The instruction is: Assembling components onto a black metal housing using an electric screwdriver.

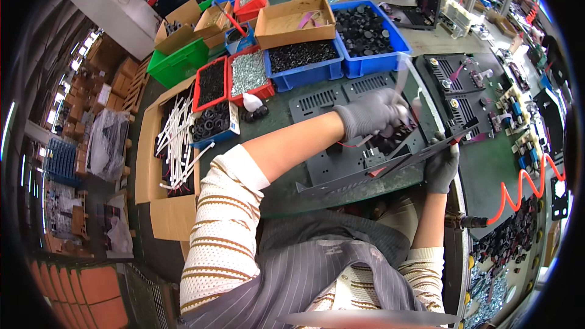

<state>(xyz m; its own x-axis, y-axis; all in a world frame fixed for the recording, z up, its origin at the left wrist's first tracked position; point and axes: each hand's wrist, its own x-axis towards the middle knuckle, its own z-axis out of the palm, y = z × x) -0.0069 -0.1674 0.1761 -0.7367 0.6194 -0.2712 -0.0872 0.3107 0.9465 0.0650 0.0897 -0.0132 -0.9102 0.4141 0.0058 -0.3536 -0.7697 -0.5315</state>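
A black metal chassis (329, 167) with slotted vents lies on the green work surface in front of me, its long near edge raised toward me. Over it, my left hand (372, 114) in a grey glove is closed, its fingertips smeared by motion. A pale blurred strip (402, 73) rises from those fingers; what it is I cannot make out. Thin wires and dark parts (390, 140) lie inside the chassis beneath that hand. My right hand (442, 167), also gloved, grips the chassis at its near right corner. Its fingertips are partly hidden by the metal.
Blue bins (368, 30) of black parts and red bins (248, 73) of small hardware stand beyond the chassis. White cable ties (177, 140) fill a cardboard box at left. More black chassis (454, 76) sit at right, near a coiled orange air hose (518, 198).
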